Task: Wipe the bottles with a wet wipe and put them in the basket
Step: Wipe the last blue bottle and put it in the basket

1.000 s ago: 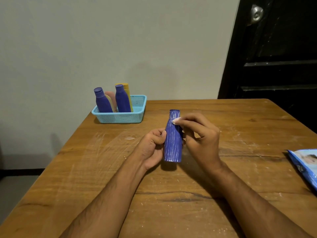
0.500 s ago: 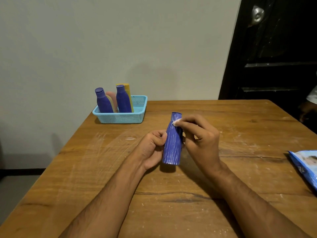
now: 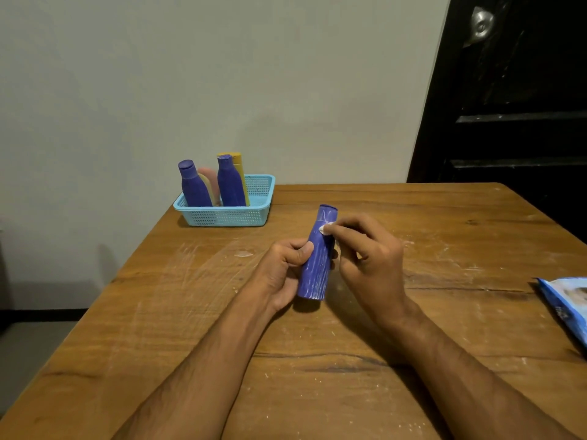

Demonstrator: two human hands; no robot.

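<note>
A purple bottle (image 3: 317,258) streaked with white marks tilts over the middle of the wooden table. My left hand (image 3: 282,268) grips its lower body from the left. My right hand (image 3: 365,258) pinches a small white wet wipe (image 3: 324,229) and presses it against the bottle's upper part, just below the cap. A light blue mesh basket (image 3: 228,214) stands at the table's back left. It holds two upright purple bottles (image 3: 193,185), a yellow bottle (image 3: 239,166) and a pink one (image 3: 208,176).
A blue wet wipe pack (image 3: 568,306) lies at the table's right edge. White smears and crumbs mark the wooden table (image 3: 317,360). A pale wall rises behind the table, and a dark door (image 3: 514,90) stands at the back right.
My right hand with the wipe has slid down from the bottle's cap to just below it. The bottle has tilted a little more to the right.
</note>
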